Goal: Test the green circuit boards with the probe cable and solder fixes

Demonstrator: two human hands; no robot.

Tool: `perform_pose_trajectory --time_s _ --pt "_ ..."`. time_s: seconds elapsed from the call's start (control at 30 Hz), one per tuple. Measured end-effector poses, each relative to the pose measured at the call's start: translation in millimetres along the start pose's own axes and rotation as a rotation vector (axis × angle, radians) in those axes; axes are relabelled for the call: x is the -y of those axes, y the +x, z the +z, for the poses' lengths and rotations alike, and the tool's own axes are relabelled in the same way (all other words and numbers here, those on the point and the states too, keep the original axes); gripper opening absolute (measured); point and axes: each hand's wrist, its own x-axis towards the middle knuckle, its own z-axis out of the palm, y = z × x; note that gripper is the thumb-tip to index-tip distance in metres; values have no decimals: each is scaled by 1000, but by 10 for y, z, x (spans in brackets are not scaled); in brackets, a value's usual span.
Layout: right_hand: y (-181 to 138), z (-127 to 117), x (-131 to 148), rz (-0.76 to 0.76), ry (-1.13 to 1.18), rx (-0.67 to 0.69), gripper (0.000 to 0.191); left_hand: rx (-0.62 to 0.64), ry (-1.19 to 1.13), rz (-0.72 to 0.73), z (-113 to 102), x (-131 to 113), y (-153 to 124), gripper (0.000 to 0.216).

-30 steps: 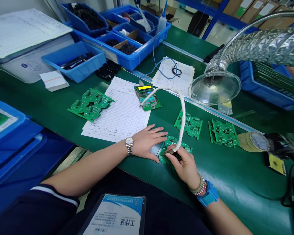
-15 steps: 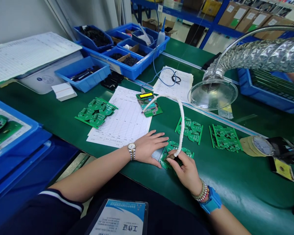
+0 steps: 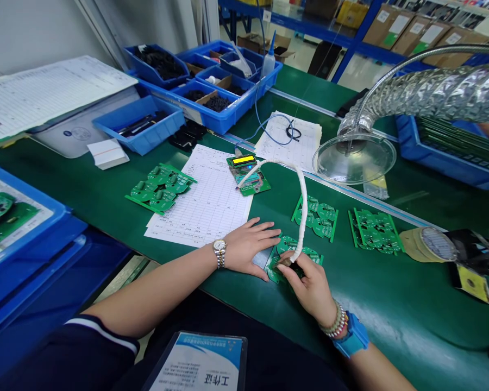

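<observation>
My left hand (image 3: 250,248) lies flat with fingers spread, its thumb at the left edge of a green circuit board panel (image 3: 286,244). Between the thumb and fingers of my right hand (image 3: 309,279) is a small brownish connector (image 3: 284,262), pressed down on that panel. A white wrapped cable (image 3: 303,212) arches from the connector to a small board with a lit yellow display (image 3: 244,161). My right fingers cover part of the panel, so the contact point is hidden.
More green panels lie at right (image 3: 315,216), farther right (image 3: 375,231), and left on a printed sheet (image 3: 212,201). A clear extraction hood (image 3: 353,163) hangs over the table. Blue parts bins (image 3: 224,122) stand at the back; a beige round container (image 3: 421,244) sits at right.
</observation>
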Motion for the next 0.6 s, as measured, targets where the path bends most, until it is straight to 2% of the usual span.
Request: perform_pose_trajectory --time_s 0.6 --pt "-12 10 -24 -3 21 -9 6 -28 21 9 3 0 -1 80"
